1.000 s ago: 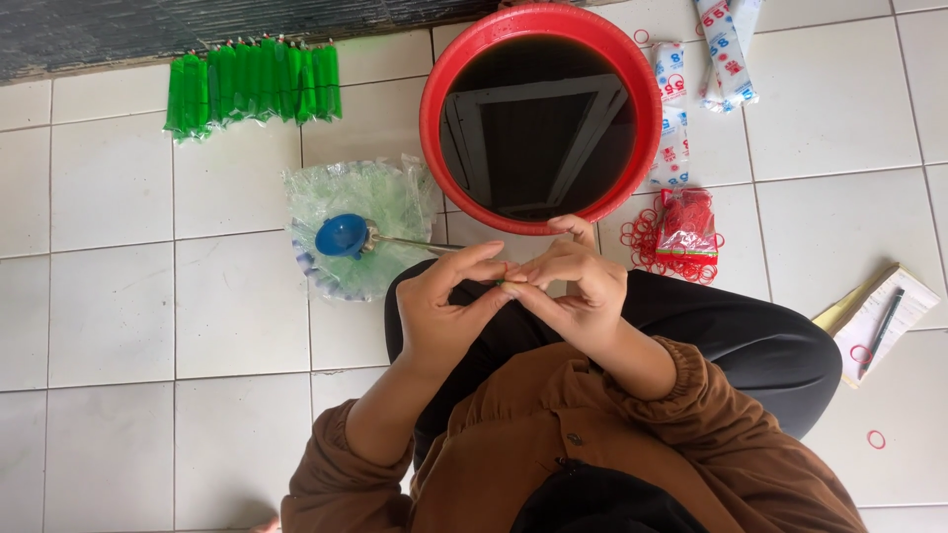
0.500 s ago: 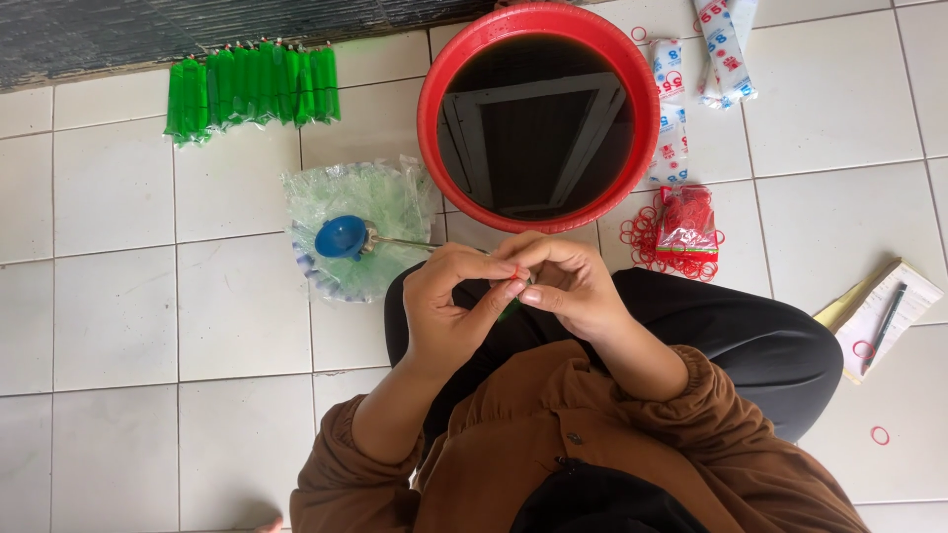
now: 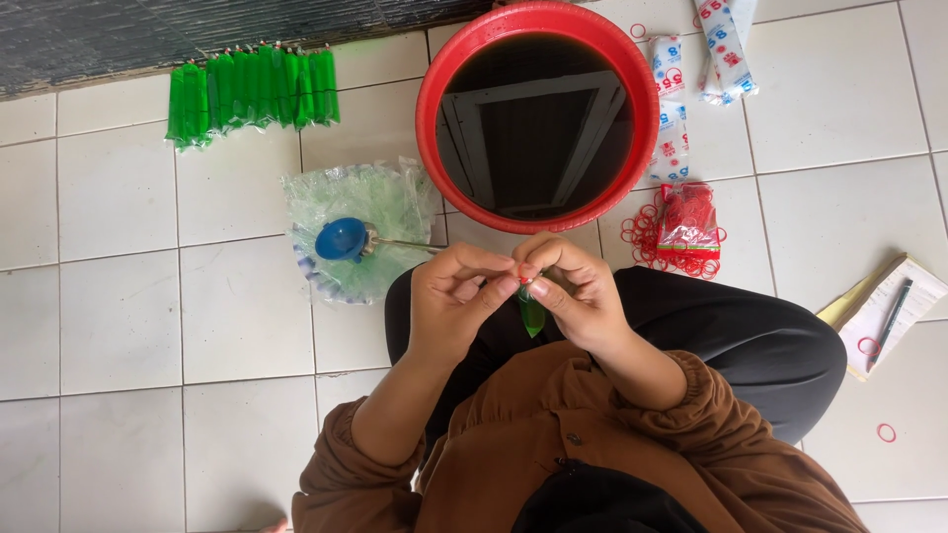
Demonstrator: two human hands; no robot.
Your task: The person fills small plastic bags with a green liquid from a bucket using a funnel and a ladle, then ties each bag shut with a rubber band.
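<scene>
Item: slim green liquid-filled pouch [image 3: 533, 312], held between both hands above the lap, its neck pinched by the right hand [image 3: 578, 296] while the left hand [image 3: 454, 296] pinches closed on a red rubber band [image 3: 520, 276] at the neck; how many turns the band makes is, as far as can be seen, hidden by fingers. Nearby: red basin [image 3: 434, 128] of dark liquid, blue funnel [image 3: 342, 239] on clear bags [image 3: 380, 197], row of filled green pouches [image 3: 252, 91], loose bands [image 3: 642, 227]. Risk, judged: a slack pinch or slipping band could let the pouch leak onto the lap.
</scene>
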